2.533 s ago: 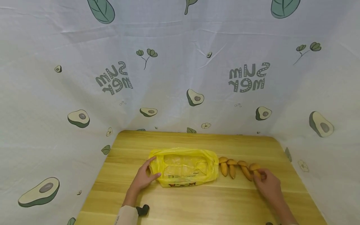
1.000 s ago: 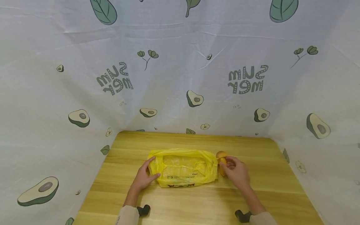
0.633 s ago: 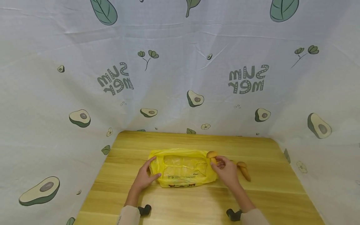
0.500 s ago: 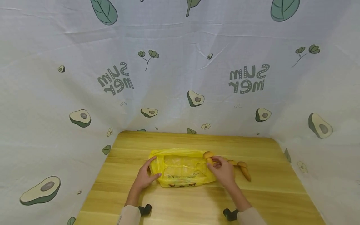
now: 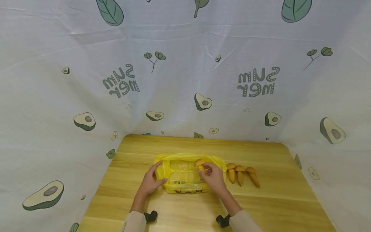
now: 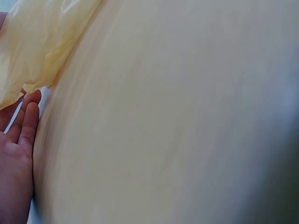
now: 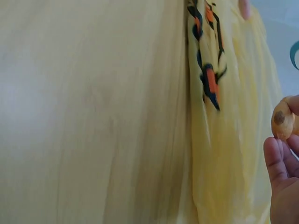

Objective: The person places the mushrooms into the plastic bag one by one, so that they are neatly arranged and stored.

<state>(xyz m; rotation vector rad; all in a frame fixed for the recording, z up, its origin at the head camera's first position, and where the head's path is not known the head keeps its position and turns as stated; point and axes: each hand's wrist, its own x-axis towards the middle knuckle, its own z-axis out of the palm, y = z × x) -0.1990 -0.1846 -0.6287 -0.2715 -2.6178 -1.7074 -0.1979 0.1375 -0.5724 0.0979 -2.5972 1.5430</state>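
Note:
A yellow plastic bag (image 5: 188,187) lies on the table with its mouth spread open upward; orange and black print shows on its side in the right wrist view. At its left end my left hand (image 5: 149,184) holds the rim, thumb in front and fingers behind. My right hand (image 5: 215,177) pinches an orange-brown mushroom (image 5: 200,162) by the stem, cap up, over the bag's opening. The right wrist view shows the stem's end with a brown patch between thumb and fingers. Three similar mushrooms (image 5: 240,174) lie in a row right of the bag.
The wooden table (image 5: 191,212) has a rounded far edge. Behind and beside it hangs a pale curtain (image 5: 174,80) printed with avocados and leaves. A black wrist mount (image 5: 223,221) sits by each sleeve.
My right hand has picked up the rightmost mushroom in the row and carried it left, past the others, to above the bag. My left hand has stayed at the bag's left end.

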